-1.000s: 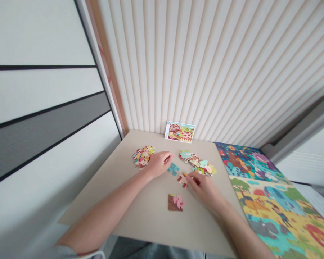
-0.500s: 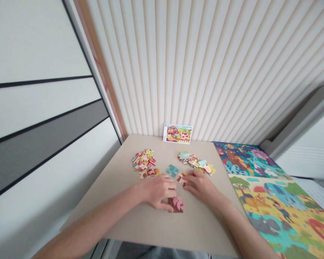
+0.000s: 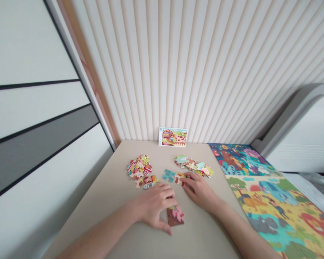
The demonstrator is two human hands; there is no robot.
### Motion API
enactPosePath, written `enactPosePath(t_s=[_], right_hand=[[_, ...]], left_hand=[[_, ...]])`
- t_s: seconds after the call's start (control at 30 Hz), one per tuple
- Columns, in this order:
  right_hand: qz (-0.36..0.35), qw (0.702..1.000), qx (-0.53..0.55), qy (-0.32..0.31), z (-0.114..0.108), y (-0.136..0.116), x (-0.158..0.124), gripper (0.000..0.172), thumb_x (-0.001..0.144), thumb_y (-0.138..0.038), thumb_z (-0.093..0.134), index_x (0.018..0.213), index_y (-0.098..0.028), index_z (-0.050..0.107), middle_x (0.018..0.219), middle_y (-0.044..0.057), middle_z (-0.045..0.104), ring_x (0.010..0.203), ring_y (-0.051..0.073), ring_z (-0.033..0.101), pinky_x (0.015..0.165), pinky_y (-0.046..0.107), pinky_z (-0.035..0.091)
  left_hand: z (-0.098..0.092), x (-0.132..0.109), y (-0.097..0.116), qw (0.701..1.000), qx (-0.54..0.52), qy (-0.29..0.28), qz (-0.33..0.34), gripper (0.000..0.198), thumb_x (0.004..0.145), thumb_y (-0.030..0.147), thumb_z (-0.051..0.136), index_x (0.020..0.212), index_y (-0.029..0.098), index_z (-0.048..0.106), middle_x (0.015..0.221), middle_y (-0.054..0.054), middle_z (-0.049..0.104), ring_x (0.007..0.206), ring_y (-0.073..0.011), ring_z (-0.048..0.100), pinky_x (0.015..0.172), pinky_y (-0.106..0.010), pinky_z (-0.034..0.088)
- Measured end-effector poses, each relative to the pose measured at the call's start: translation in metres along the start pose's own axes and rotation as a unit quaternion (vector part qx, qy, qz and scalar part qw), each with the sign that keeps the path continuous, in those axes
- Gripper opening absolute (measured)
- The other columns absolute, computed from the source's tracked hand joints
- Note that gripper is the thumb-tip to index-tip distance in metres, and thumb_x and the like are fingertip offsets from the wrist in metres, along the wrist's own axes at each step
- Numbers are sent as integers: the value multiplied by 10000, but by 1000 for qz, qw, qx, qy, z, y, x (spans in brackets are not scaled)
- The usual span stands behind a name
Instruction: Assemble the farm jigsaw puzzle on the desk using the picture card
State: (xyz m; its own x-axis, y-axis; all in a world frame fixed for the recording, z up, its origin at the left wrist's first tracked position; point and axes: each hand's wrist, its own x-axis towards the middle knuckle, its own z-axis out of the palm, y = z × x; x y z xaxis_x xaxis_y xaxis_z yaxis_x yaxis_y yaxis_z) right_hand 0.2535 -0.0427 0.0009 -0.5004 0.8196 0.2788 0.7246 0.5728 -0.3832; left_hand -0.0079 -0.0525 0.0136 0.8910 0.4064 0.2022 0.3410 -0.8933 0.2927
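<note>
The left hand curves over a joined brown-and-pink jigsaw section, its fingers at the section's upper edge, while the right hand has its fingertips against a small red-and-cream jigsaw piece. Just beside that piece, a teal jigsaw section lies flat on the beige worktop, below a left heap of jigsaw pieces and a right heap of jigsaw pieces. A farm picture card stands against the ribbed wall panel, and a colourful illustrated puzzle board lies beside the worktop on the right.
</note>
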Motion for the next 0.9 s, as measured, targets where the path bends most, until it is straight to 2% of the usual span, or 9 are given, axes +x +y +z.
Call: enactPosePath(t_s=[0.17, 0.27, 0.37, 0.47, 0.57, 0.67, 0.77, 0.9], right_hand=[[2, 1000, 7, 4, 1, -1, 0, 310, 989, -223, 473, 1234, -277, 654, 1258, 88, 599, 1125, 239, 577, 1000, 403, 463], [2, 1000, 2, 18, 5, 1, 2, 325, 993, -203, 454, 1246, -280, 643, 1272, 88, 596, 1149, 243, 567, 1010, 413, 460], [1, 999, -7, 32, 8, 2, 5, 320, 992, -200, 454, 1240, -278, 643, 1266, 90, 598, 1146, 240, 570, 1009, 415, 462], [1, 999, -7, 41, 7, 2, 6, 275, 992, -219, 468, 1178, -266, 664, 1224, 95, 607, 1110, 234, 586, 981, 399, 478], [1, 999, 2, 40, 3, 0, 5, 233, 991, -238, 482, 1111, -254, 681, 1178, 91, 614, 1069, 226, 595, 956, 385, 484], [-8, 999, 13, 35, 2, -4, 5, 231, 996, -241, 482, 1106, -246, 685, 1166, 87, 617, 1053, 217, 593, 953, 377, 479], [-30, 999, 16, 18, 4, -7, 4, 237, 996, -234, 487, 1118, -244, 690, 1147, 82, 627, 1045, 212, 589, 953, 373, 473], [-48, 999, 4, 2, 4, -9, 2, 247, 993, -230, 495, 1131, -255, 699, 1128, 80, 638, 1046, 216, 585, 952, 379, 471]], left_hand=[[6, 6, 11, 1000, 10, -12, 26, 467, 766, 579, 726, 1086, 244, 664, 1003, -73, 640, 936, -266, 572, 888, -408, 404], [3, 2, 7, 1000, -3, -16, 17, 444, 755, 524, 752, 1102, 262, 665, 1001, -64, 641, 933, -259, 574, 884, -391, 408], [-1, -2, 2, 1000, -4, -14, 5, 463, 741, 559, 762, 1083, 262, 665, 1006, -56, 637, 956, -259, 573, 907, -385, 412], [-1, -1, -7, 999, 13, 24, -27, 495, 794, 588, 710, 1149, 249, 648, 1068, -73, 636, 1011, -270, 570, 962, -406, 409], [3, 7, -24, 984, 66, 107, -130, 378, 929, 404, 587, 1267, 237, 600, 1183, -105, 618, 1123, -288, 550, 1016, -442, 399], [8, 15, -42, 964, 100, 148, -196, 355, 928, 277, 560, 1274, 210, 597, 1257, -125, 593, 1186, -298, 535, 1036, -455, 409], [11, 16, -53, 966, 97, 140, -193, 286, 932, 300, 586, 1197, 207, 637, 1187, -110, 627, 1124, -280, 571, 999, -436, 437], [11, 13, -57, 969, 107, 136, -176, 215, 975, 345, 564, 1103, 208, 670, 1086, -82, 660, 1041, -256, 595, 953, -424, 434]])
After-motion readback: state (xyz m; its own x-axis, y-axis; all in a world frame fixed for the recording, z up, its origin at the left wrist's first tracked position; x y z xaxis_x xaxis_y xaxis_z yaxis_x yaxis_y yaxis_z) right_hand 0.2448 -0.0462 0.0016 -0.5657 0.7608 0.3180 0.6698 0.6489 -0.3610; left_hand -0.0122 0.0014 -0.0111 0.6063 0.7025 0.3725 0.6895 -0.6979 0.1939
